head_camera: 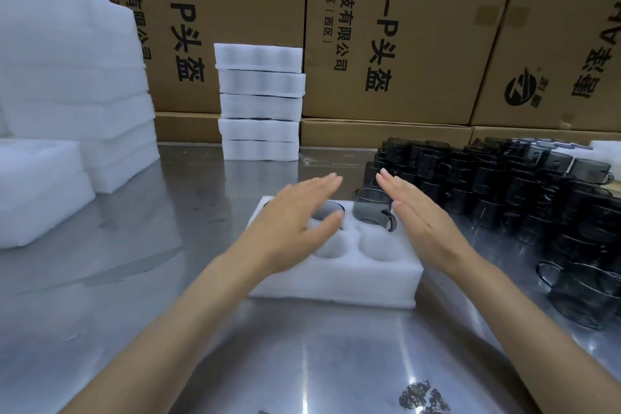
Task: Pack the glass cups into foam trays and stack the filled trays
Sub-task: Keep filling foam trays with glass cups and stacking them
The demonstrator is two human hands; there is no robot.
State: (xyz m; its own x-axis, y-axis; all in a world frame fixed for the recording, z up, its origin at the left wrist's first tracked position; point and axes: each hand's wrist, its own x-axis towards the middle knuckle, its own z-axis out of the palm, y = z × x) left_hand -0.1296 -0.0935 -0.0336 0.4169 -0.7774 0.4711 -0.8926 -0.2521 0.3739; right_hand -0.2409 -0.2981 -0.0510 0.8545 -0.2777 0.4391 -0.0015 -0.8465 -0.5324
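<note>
Both hands flat, fingers straight, holding nothing: left hand (pixel 295 228) and right hand (pixel 423 222) over foam tray (pixel 336 282) on steel table (pixel 201 312). Two smoked-glass cups seated: (pixel 331 212), (pixel 371 210). Cartons (pixel 396 27) read "头盔", "有限公司".

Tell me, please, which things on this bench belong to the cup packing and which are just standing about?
Part of the job:
- foam tray under the open left hand and right hand
- dark cup seated in it
- loose cups on the right
- stack of filled trays
- empty foam on the left

Just standing about:
- cardboard boxes behind
- dark smudge on the table
</note>
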